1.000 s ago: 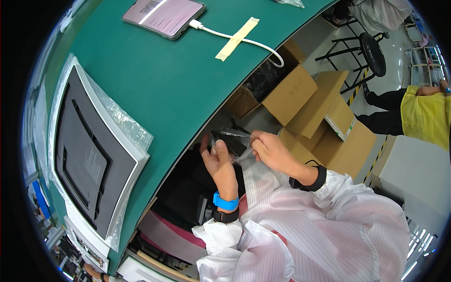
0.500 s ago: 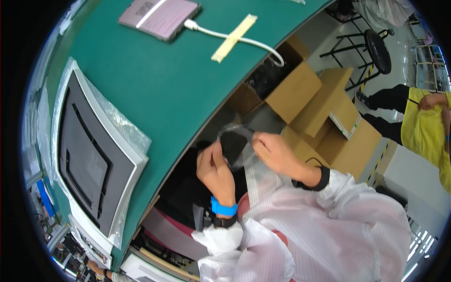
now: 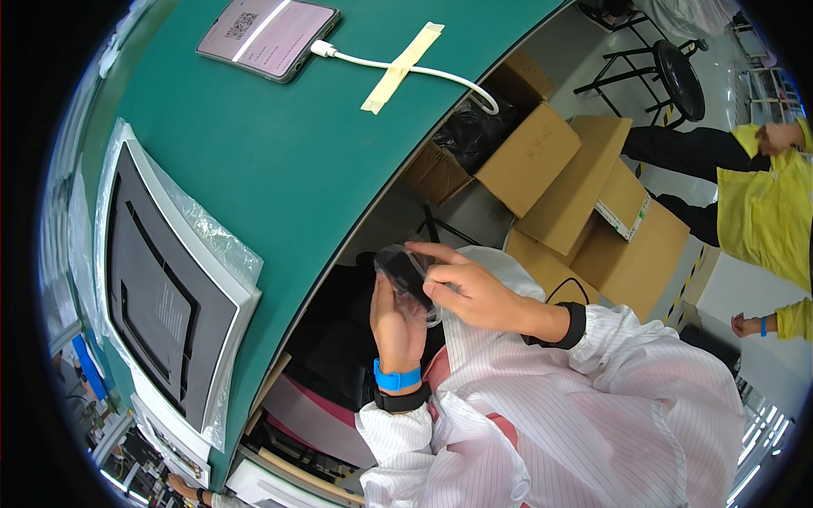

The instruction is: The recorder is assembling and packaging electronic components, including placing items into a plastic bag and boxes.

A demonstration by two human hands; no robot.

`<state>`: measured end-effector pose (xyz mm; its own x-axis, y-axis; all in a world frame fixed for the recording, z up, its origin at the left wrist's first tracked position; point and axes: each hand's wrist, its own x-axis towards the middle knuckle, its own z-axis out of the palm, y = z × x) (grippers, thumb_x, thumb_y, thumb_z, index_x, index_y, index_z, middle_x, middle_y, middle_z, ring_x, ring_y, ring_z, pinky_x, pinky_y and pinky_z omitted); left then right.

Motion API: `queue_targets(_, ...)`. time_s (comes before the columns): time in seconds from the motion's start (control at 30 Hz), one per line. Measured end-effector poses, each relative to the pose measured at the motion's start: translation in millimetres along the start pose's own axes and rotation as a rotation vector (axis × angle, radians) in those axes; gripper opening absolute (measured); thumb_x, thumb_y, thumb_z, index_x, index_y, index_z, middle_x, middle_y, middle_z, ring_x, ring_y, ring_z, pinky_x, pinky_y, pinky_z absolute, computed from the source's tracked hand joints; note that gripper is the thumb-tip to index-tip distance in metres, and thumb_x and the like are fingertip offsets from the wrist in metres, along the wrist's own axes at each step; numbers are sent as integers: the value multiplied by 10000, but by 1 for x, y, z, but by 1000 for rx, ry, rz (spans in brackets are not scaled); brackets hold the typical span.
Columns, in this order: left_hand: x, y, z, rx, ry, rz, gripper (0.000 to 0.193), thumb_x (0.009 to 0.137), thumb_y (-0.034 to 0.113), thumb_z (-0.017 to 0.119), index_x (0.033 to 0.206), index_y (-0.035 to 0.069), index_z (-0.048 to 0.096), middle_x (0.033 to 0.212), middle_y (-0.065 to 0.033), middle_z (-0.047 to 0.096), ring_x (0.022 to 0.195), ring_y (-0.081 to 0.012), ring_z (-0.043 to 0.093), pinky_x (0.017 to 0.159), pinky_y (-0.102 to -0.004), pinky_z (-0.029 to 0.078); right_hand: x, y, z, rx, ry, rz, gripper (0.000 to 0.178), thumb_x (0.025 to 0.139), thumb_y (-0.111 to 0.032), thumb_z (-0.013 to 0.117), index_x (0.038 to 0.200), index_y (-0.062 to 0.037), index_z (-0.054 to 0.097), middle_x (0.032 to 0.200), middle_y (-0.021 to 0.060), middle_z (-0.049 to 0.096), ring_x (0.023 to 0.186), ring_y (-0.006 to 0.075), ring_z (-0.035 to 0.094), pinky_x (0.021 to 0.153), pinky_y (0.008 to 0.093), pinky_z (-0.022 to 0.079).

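Observation:
A small, flat black object (image 3: 401, 267) in a clear plastic bag (image 3: 423, 309) is held up off the table's edge, above my lap. My left hand (image 3: 398, 330) is closed on it from below, thumb along its near side. At its right side, my right hand (image 3: 474, 292) stretches the index finger over the top edge. The other right fingers bend against the bag, seemingly gripping the plastic. What the black object is cannot be made out.
On the green table (image 3: 279, 161) lie a dark grey panel with a white frame (image 3: 182, 288) on clear wrap, and a phone (image 3: 269, 38) with a white cable (image 3: 381, 63) taped down. Opened cardboard boxes (image 3: 529, 161) stand right. Beyond are a stool (image 3: 677, 80) and a person in yellow (image 3: 762, 212).
The bag, earlier stretched between both hands, now sits bunched around the black object in my left hand. My right hand has moved left over it, index finger extended. The person in yellow has shifted.

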<state>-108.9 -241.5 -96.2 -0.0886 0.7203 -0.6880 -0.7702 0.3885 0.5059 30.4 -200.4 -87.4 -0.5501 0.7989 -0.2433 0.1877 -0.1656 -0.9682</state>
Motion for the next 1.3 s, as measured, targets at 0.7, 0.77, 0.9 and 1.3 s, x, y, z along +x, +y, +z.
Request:
queue_targets(0.7, -2, 6, 6, 223, 40, 159, 270, 783, 2, 680, 998, 4, 518, 934, -91, 615, 825, -136, 601, 727, -242, 488, -14, -1, -38, 350, 350, 54, 489, 842, -276, 628, 1176, -79, 330, 1120, 144, 522, 1105, 201, 498, 843, 362, 464)
queue_targets(0.77, -5, 5, 9, 266, 21, 162, 287, 783, -4, 675, 1020, 1, 513, 943, -91, 612, 830, -136, 600, 724, -242, 487, -13, -9, -25, -263, 491, -87, 580, 762, -140, 729, 1206, -9, 380, 1040, 140, 570, 931, 162, 591, 775, 281, 482)
queue_targets(0.9, -17, 8, 11, 268, -50, 200, 348, 791, -18, 654, 1099, 2, 493, 973, -91, 603, 848, -139, 595, 721, -247, 485, -17, -12, -29, 245, 534, 118, 164, 770, -31, 696, 860, 38, 579, 747, 46, 618, 705, 79, 600, 639, 209, 478)
queue_targets(1.3, -18, 19, -37, 118, -302, 38, 353, 794, -1, 650, 1110, 14, 492, 977, -100, 610, 851, -144, 592, 741, -248, 477, -32, -43, -18, 98, 352, 340, 323, 773, -100, 709, 1023, 61, 583, 987, 153, 632, 836, 142, 620, 705, 244, 488)
